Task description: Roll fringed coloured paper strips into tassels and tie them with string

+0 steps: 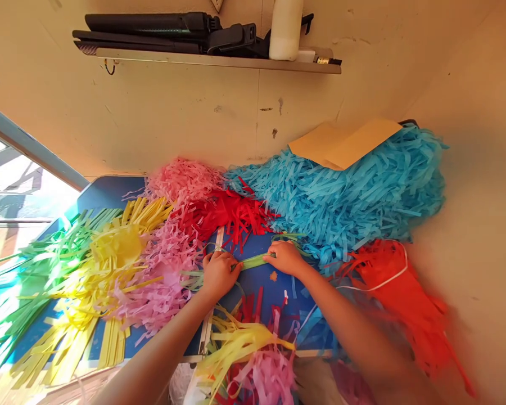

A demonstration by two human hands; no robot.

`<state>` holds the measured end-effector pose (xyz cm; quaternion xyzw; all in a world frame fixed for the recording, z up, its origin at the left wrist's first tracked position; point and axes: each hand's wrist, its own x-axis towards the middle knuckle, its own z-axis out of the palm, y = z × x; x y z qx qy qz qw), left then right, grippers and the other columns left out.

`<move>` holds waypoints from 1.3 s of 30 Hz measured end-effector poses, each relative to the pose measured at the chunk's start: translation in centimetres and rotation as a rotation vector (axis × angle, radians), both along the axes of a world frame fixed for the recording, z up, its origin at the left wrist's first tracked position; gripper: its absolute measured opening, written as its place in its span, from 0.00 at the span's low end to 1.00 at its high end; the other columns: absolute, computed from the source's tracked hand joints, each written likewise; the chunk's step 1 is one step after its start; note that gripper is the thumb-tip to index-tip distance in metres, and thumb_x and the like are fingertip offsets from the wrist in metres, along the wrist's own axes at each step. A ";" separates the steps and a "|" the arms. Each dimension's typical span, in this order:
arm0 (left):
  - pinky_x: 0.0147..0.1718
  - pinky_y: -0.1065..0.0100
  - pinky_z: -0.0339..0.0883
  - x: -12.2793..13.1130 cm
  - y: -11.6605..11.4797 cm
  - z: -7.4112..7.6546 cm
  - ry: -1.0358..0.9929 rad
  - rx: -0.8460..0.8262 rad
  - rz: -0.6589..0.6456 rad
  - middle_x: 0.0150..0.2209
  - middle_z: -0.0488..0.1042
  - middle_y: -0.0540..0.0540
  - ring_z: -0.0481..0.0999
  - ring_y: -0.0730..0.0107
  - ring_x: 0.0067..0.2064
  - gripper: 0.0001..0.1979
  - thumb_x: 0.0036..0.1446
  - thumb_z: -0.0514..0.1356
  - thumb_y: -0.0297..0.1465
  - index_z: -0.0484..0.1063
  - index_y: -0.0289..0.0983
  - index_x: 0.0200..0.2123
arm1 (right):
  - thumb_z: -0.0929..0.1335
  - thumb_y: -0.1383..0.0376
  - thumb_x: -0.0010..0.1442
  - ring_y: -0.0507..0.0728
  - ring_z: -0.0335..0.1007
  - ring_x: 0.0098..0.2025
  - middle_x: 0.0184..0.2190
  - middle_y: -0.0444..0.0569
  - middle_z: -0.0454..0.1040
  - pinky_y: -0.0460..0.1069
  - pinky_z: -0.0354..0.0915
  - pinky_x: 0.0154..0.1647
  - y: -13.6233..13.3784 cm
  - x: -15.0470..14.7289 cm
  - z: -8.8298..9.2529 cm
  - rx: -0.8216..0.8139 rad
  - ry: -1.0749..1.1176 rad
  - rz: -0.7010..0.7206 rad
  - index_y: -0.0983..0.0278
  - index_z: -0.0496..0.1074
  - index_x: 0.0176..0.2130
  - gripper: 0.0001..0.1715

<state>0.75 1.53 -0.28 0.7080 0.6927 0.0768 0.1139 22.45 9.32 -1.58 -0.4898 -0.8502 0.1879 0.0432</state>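
Observation:
A green tissue-paper strip (253, 261) stretches between my two hands, low over the blue tabletop (257, 287). My left hand (220, 274) is closed on its left end, and loose green fringe sticks out on the far side of that hand. At the other end, my right hand (285, 257) pinches the strip between thumb and fingers, with more green fringe just behind. Red tissue fringe (231, 214) lies right beyond the hands. Nearer to me, a yellow tissue tassel (248, 337) and pink tissue fringe (265, 374) hang at the table's front edge.
Blue tissue fringe (362, 197) is heaped at the back right under an orange sheet (346, 143). Yellow (118, 247), lilac (164, 281) and green (63, 259) fringes cover the left. Red-orange tissue (396, 287) lies right. A wall shelf (227, 62) carries a white bottle (285, 31).

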 end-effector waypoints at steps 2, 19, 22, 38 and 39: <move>0.51 0.52 0.57 0.1 0.1 0.0 0.013 -0.007 0.001 0.38 0.79 0.44 0.72 0.55 0.48 0.16 0.63 0.56 0.39 0.80 0.41 0.30 | 0.70 0.57 0.62 0.55 0.71 0.42 0.35 0.46 0.77 0.48 0.54 0.40 0.0 -0.1 0.2 -0.003 -0.018 0.000 0.61 0.79 0.33 0.12; 0.54 0.45 0.54 0.7 0.5 0.5 0.129 0.096 -0.098 0.46 0.77 0.38 0.70 0.48 0.51 0.12 0.63 0.55 0.35 0.75 0.39 0.45 | 0.67 0.61 0.64 0.63 0.67 0.49 0.45 0.55 0.75 0.55 0.52 0.49 -1.1 -0.2 0.9 0.206 -0.095 -0.050 0.64 0.73 0.46 0.12; 0.60 0.51 0.49 0.7 0.4 1.0 0.128 0.125 -0.326 0.44 0.77 0.43 0.69 0.56 0.52 0.12 0.64 0.53 0.29 0.76 0.44 0.43 | 0.64 0.67 0.66 0.62 0.63 0.53 0.48 0.54 0.74 0.57 0.48 0.54 -2.1 -0.2 1.5 0.284 -0.085 0.129 0.62 0.74 0.43 0.10; 0.58 0.40 0.48 2.1 2.0 0.9 0.246 0.275 -0.440 0.33 0.78 0.39 0.73 0.51 0.44 0.11 0.55 0.55 0.21 0.77 0.36 0.33 | 0.64 0.67 0.62 0.57 0.69 0.36 0.33 0.51 0.76 0.55 0.50 0.44 0.1 -2.4 0.5 0.325 -0.116 0.378 0.66 0.76 0.33 0.12; 0.58 0.41 0.47 2.1 1.9 0.8 0.244 0.290 -0.425 0.33 0.78 0.40 0.73 0.52 0.44 0.11 0.56 0.55 0.21 0.77 0.36 0.33 | 0.64 0.67 0.61 0.57 0.68 0.35 0.32 0.50 0.76 0.54 0.50 0.43 0.0 -2.4 0.6 0.321 -0.112 0.357 0.65 0.76 0.32 0.11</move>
